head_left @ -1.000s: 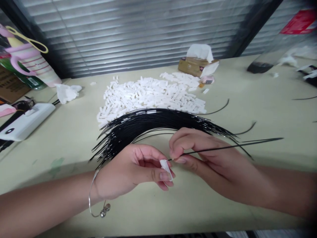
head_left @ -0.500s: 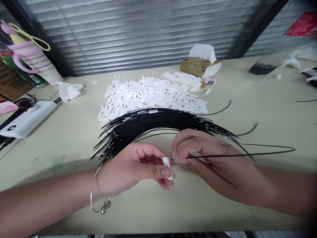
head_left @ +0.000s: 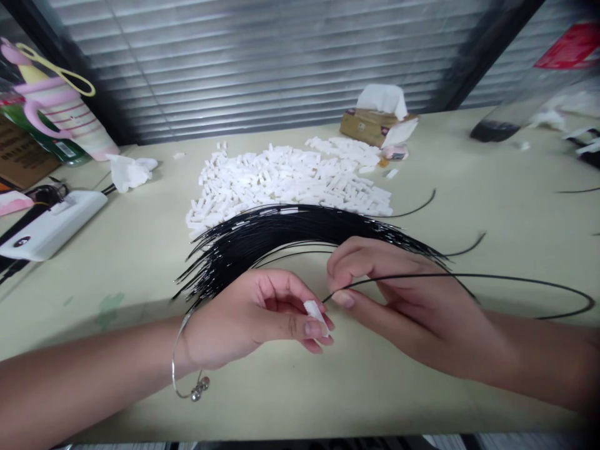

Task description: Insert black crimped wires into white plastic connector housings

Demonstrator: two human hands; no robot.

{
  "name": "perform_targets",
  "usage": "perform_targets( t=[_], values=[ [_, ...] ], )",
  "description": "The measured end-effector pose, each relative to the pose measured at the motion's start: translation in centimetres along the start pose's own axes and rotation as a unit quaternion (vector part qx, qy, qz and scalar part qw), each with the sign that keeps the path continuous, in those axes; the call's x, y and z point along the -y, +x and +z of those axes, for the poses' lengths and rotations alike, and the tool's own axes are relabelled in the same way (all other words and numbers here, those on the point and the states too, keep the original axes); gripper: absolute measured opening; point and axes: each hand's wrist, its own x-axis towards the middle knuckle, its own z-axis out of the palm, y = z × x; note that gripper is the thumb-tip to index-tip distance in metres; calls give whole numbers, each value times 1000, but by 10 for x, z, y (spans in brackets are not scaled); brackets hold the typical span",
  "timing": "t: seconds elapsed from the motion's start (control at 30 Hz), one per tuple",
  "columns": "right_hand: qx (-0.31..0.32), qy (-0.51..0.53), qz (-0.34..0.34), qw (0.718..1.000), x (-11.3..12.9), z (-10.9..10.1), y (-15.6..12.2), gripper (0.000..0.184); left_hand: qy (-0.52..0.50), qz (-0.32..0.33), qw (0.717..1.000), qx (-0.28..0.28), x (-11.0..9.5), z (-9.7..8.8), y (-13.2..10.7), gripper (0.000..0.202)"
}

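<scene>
Between thumb and fingers, my left hand [head_left: 276, 312] pinches a small white connector housing [head_left: 315, 314], tilted toward me. A black wire [head_left: 450, 275] reaches the housing's upper side, its end hidden there by the housing and fingers. My right hand [head_left: 389, 294] is closed on this wire close to that end, thumb against forefinger. From there the wire loops far out to the right over my forearm. Just beyond both hands lies a thick curved bundle of black wires [head_left: 300, 228] with shiny metal tips. A pile of white connector housings [head_left: 285, 175] spreads behind the bundle.
At the back stands a tissue pack [head_left: 365, 125]. A plastic bottle with dark liquid [head_left: 497, 129] is at the back right. On the left are a pink-handled cup [head_left: 75, 112], a crumpled tissue [head_left: 131, 172] and a white device with a cable [head_left: 56, 225].
The wire's loop has swung out and widened to the right, and the wire now bows upward from my right fingers. The housing has turned slightly in my left hand.
</scene>
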Motion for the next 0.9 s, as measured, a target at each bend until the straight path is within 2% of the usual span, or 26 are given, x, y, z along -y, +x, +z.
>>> perform_targets(
  t=[0.4,0.63,0.9],
  values=[
    [-9,-14,15,1000,2,4,-2,11,2,-6,1000,-5,-2,2,2,11],
    [5,-15,11,1000,4,6,-6,10,20,-37,998,-42,-3,5,0,9],
    [-7,2,84,996,5,8,-2,13,51,-12,997,-57,1,6,-1,9]
  ],
)
